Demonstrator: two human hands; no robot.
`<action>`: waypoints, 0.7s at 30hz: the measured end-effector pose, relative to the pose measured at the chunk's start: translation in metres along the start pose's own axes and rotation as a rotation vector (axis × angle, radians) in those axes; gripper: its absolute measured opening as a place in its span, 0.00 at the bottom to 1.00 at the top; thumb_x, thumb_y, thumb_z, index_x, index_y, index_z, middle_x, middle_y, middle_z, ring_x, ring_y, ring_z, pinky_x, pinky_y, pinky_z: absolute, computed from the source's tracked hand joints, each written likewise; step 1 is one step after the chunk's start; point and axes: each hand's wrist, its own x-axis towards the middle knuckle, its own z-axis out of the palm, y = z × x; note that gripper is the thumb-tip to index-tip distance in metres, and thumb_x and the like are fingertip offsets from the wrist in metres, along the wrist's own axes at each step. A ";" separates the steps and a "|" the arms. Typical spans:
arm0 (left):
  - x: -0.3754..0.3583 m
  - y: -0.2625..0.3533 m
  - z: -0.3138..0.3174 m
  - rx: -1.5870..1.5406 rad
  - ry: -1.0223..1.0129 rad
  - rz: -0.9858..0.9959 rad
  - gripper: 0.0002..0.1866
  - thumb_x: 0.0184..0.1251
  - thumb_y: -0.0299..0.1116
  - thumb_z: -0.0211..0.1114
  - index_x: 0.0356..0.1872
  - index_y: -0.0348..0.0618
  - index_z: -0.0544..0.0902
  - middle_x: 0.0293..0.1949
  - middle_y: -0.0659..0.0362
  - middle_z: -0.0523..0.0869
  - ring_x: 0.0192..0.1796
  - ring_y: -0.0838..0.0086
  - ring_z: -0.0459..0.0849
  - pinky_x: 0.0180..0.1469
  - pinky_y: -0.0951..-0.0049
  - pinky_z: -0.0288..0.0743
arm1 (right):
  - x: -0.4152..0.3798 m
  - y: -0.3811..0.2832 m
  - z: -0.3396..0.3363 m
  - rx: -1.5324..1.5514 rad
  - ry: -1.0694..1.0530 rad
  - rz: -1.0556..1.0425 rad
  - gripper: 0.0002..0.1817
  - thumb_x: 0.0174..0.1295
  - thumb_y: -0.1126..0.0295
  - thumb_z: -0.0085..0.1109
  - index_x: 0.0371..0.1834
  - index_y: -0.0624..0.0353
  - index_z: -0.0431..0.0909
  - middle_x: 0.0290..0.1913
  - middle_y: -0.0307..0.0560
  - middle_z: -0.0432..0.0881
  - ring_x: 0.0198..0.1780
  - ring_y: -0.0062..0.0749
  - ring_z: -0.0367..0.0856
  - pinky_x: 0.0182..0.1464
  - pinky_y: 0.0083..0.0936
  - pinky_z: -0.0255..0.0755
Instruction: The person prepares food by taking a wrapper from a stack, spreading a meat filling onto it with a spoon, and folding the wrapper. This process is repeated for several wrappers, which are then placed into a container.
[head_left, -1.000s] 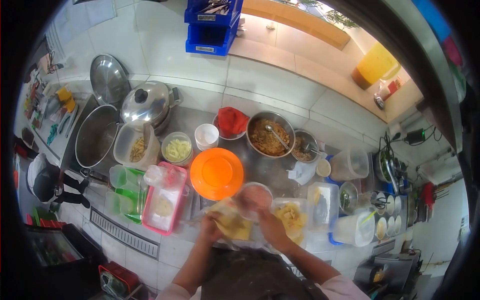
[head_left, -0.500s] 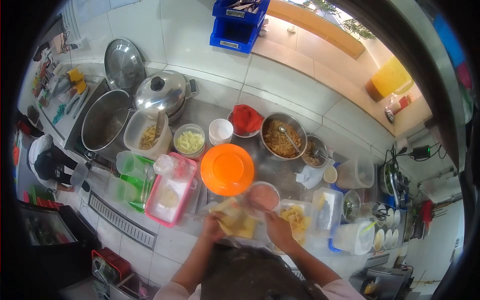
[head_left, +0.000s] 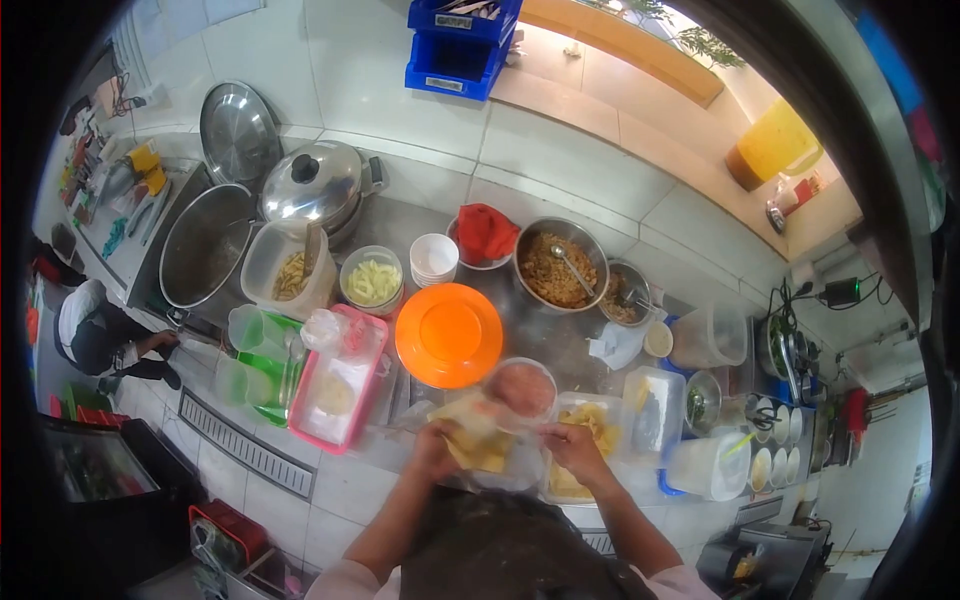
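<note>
one left hand [head_left: 432,450] finger-clamping a blurred yellow sheet [head_left: 464,417], one right hand [head_left: 575,450] whose finger state i am remotely failing to discern, one pink-paste bowl [head_left: 554,397] sitting near both, presumably for reach.

a round steel lid [head_left: 240,131] leans against the tiled wall [head_left: 370,85]; a yellow jug [head_left: 772,148] stands on the ledge [head_left: 640,148].
</note>
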 end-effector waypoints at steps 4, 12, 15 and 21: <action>0.006 -0.013 0.000 -0.036 -0.011 -0.026 0.37 0.55 0.34 0.55 0.71 0.33 0.66 0.67 0.43 0.75 0.69 0.48 0.74 0.74 0.49 0.63 | 0.002 0.006 0.018 -0.112 0.146 -0.264 0.14 0.68 0.76 0.57 0.55 0.62 0.83 0.42 0.45 0.87 0.39 0.29 0.82 0.46 0.24 0.75; 0.006 -0.009 0.000 -0.214 -0.130 0.006 0.37 0.56 0.32 0.57 0.71 0.34 0.66 0.67 0.43 0.75 0.68 0.47 0.75 0.74 0.47 0.63 | -0.015 0.017 0.012 -0.484 0.346 -0.788 0.16 0.64 0.84 0.57 0.54 0.61 0.82 0.48 0.55 0.84 0.47 0.49 0.84 0.51 0.33 0.78; 0.003 -0.005 0.004 -0.171 -0.096 0.025 0.37 0.56 0.32 0.57 0.71 0.34 0.66 0.67 0.43 0.75 0.68 0.47 0.75 0.74 0.47 0.63 | -0.014 0.015 -0.002 -0.366 0.302 -0.722 0.16 0.63 0.84 0.58 0.53 0.60 0.83 0.46 0.54 0.85 0.46 0.44 0.85 0.49 0.30 0.78; 0.006 -0.005 0.008 0.030 -0.034 -0.044 0.36 0.56 0.34 0.56 0.70 0.34 0.67 0.65 0.43 0.77 0.66 0.48 0.77 0.73 0.48 0.66 | 0.004 -0.001 -0.013 -0.219 0.136 -0.620 0.14 0.63 0.83 0.61 0.51 0.60 0.86 0.44 0.52 0.88 0.43 0.34 0.86 0.46 0.24 0.77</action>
